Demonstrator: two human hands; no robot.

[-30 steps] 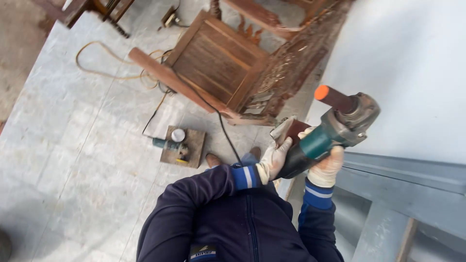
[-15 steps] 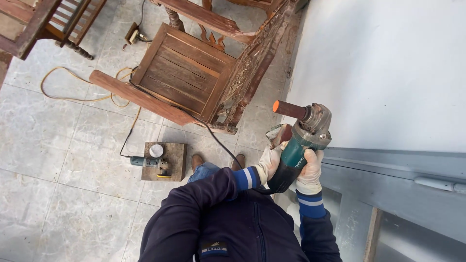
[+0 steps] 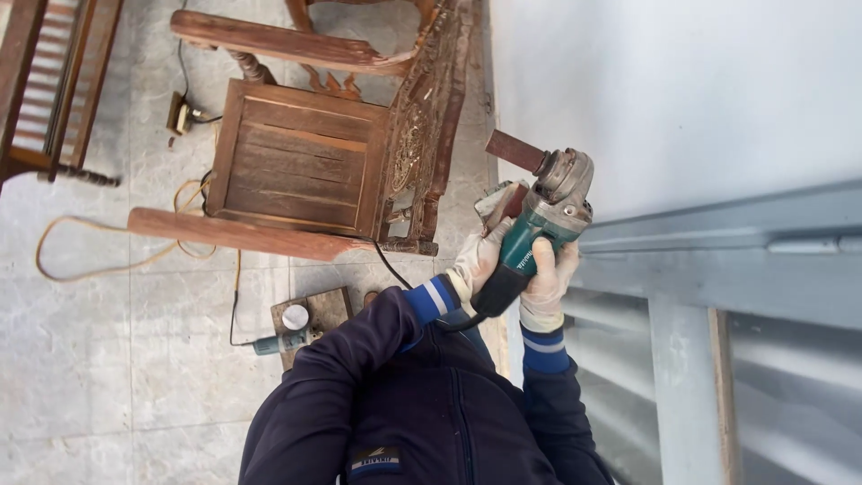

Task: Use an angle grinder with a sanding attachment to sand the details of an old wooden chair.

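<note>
You have the teal angle grinder up at chest height beside the pale wall, with a brown sanding drum fitted to its head and pointing up and left. Your right hand, gloved, is wrapped around the body from below. Your left hand, also gloved, is curled against the rear of the body, and a folded piece of sandpaper sits just above its fingers; whether it pinches that piece is hard to tell.

Judge this tool as heavy and rigid, nose-weighted toward the metal gear head. Keep 2 hands on the plastic body, clear of the drum, which is abrasive. The black cord trails down toward the carved wooden chair; mind it does not snag. Gloves may slip on smooth plastic.
</note>
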